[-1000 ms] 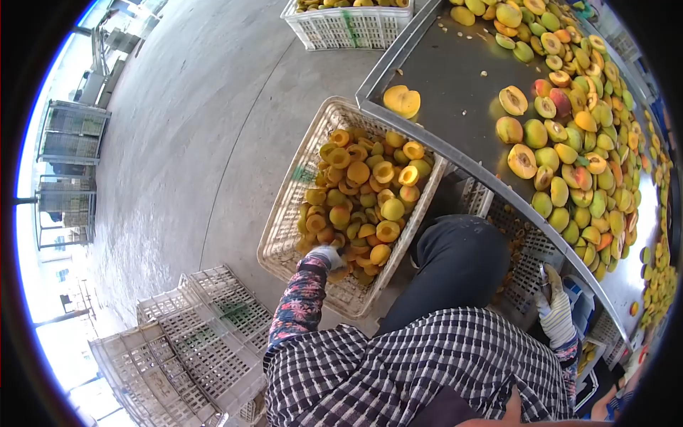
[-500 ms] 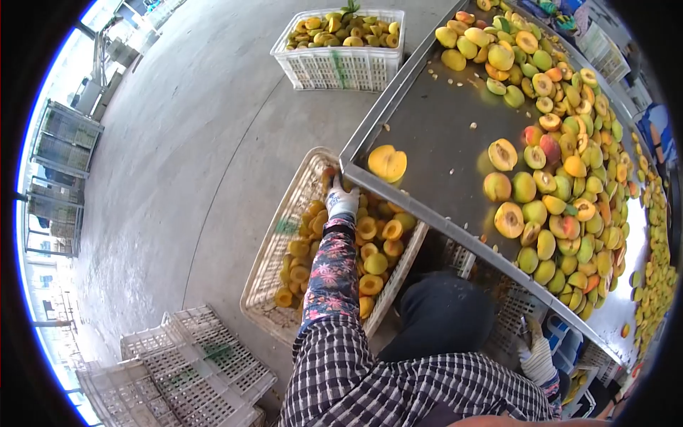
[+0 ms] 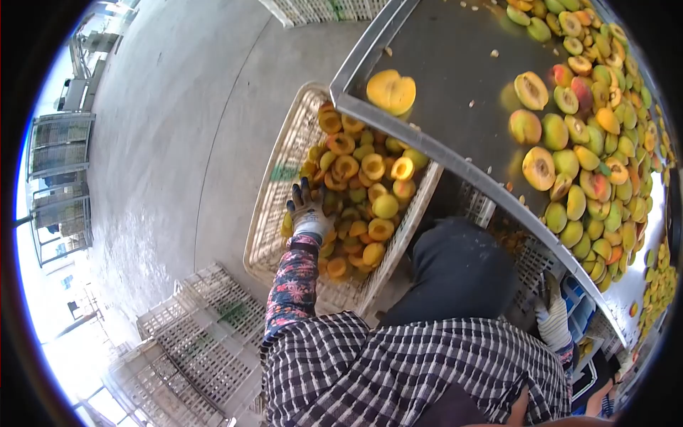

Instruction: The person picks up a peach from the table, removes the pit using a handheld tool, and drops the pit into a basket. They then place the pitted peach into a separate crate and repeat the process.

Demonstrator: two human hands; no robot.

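My left hand [image 3: 311, 213], in a white glove with dark fingertips, lies with fingers spread on the left side of a heap of peach halves [image 3: 346, 167]. These halves, many with hollow centres, fill the middle of a white plastic crate [image 3: 279, 171] on the floor. At the lower right, my right hand [image 3: 546, 302] is gloved and hangs beside the table edge. Its fingers look closed around something dark and thin that I cannot make out. A large peach half [image 3: 391, 92] rests cut side up on the metal table [image 3: 448, 107], near its corner.
Many cut peaches [image 3: 569, 164] cover the table's right side, some with stones. Its raised metal rim [image 3: 441, 153] overhangs the crate. Stacked crates [image 3: 206, 334] stand lower left, and another crate [image 3: 327, 11] sits at the top. My knee [image 3: 462, 263] is right of the peach crate.
My left hand has moved from the crate's far corner back to the left side of the heap, its fingers now spread. The view has shifted, so the far crate is mostly cut off.
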